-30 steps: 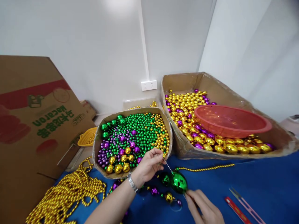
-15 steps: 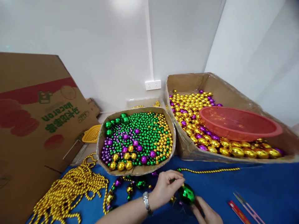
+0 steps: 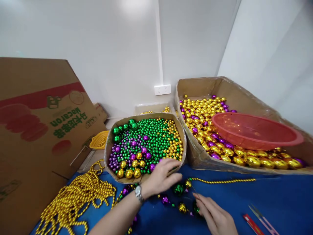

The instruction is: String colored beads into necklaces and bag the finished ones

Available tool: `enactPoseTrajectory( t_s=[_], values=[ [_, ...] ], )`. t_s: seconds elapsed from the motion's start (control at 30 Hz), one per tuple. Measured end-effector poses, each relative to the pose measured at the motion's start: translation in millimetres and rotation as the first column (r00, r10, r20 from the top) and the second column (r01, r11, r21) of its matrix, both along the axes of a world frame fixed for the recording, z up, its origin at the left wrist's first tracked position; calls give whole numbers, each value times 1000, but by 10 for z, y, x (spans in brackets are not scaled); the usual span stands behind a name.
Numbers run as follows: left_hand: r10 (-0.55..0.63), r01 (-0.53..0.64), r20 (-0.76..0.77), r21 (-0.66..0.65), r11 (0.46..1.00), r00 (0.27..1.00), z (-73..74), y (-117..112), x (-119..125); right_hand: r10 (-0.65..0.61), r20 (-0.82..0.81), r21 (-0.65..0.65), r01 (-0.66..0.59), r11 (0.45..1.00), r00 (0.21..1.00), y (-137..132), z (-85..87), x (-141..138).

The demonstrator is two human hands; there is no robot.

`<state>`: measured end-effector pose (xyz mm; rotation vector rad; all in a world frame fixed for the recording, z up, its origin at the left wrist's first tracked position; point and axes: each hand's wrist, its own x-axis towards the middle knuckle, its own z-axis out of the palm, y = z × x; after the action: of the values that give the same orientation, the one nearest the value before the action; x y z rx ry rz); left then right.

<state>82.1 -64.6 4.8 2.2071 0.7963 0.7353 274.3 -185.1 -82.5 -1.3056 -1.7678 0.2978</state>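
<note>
My left hand (image 3: 161,178) reaches over the front right rim of the smaller bead box (image 3: 146,179), fingers outstretched and thumb apart. Its fingertips are near the gold and green beads. My right hand (image 3: 215,213) is pinched on a thin, clear string (image 3: 193,189) low at the right; the exact grip is partly hidden. A large green bead (image 3: 178,189) lies on the blue table between the hands, and another is partly covered by my right fingers. The strand with a purple bead (image 3: 165,199) and a gold bead (image 3: 182,207) runs below my left hand.
A large carton (image 3: 31,147) stands left, beside a heap of gold bead chains (image 3: 75,195). A deep box (image 3: 195,156) of gold and purple beads holds a red basin (image 3: 256,130). Thread snips (image 3: 264,218) and a gold chain (image 3: 225,181) lie at the right.
My left hand has left the large green bead and moved up and left to the bead box. That bead lies lower, and the strand is more visible. The view has shifted slightly.
</note>
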Motion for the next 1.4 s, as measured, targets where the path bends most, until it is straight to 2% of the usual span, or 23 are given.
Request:
enactPoseTrajectory(
  t_s=[0.07, 0.1, 0.17, 0.23, 0.3, 0.33, 0.4, 0.43, 0.5, 0.6, 0.67, 0.83, 0.93, 1.13, 1.33, 1.4],
  values=[
    [174, -132, -215, 195, 972, 961, -113, 225, -144, 10, 3, -26, -10, 1000, 1000, -12, -26, 21],
    [221, -147, -302, 248, 958, 927, -182, 320, -199, -2, 18, -18, 2, 1000, 1000, -17, -39, 28],
    [254, -134, -427, 291, 947, 868, -307, 450, -266, -48, 57, 24, 47, 999, 997, -18, -58, 28],
    [253, -124, -465, 289, 949, 848, -373, 496, -287, -97, 90, 47, 93, 995, 991, -15, -64, 11],
    [225, -141, -403, 229, 963, 887, -366, 476, -285, -134, 112, 29, 132, 991, 985, -12, -53, -14],
    [187, -141, -335, 158, 977, 924, -341, 450, -281, -148, 115, 19, 146, 989, 982, -11, -43, -26],
    [96, -105, -138, -53, 993, 986, -277, 379, -273, -162, 115, 15, 161, 987, 980, -12, -15, -44],
    [66, -70, -29, -180, 981, 997, -247, 338, -268, -163, 116, 29, 161, 987, 980, -12, -1, -50],
    [65, 16, 171, -435, 900, 983, -207, 258, -257, -162, 134, 68, 154, 986, 978, -10, 21, -55],
    [159, 170, 390, -684, 709, 907, -196, 164, -239, -163, 178, 123, 142, 982, 970, -6, 32, -51],
    [221, 243, 469, -739, 629, 855, -203, 131, -234, -172, 194, 137, 148, 980, 966, -9, 29, -48],
    [290, 315, 522, -782, 538, 802, -198, 115, -248, -176, 197, 139, 151, 979, 964, -27, 34, -47],
    [297, 323, 523, -789, 523, 799, -183, 110, -252, -187, 207, 152, 157, 976, 960, -31, 35, -42],
    [271, 295, 497, -786, 543, 824, -197, 108, -261, -205, 293, 182, 156, 971, 934, -44, -26, 2],
    [254, 204, 441, -756, 621, 861, -212, 132, -276, -313, 452, 297, 190, 936, 835, -70, -65, 38],
    [264, 199, 435, -766, 612, 861, -198, 125, -258, -338, 488, 329, 189, 925, 805, -78, -72, 43]
  ],
)
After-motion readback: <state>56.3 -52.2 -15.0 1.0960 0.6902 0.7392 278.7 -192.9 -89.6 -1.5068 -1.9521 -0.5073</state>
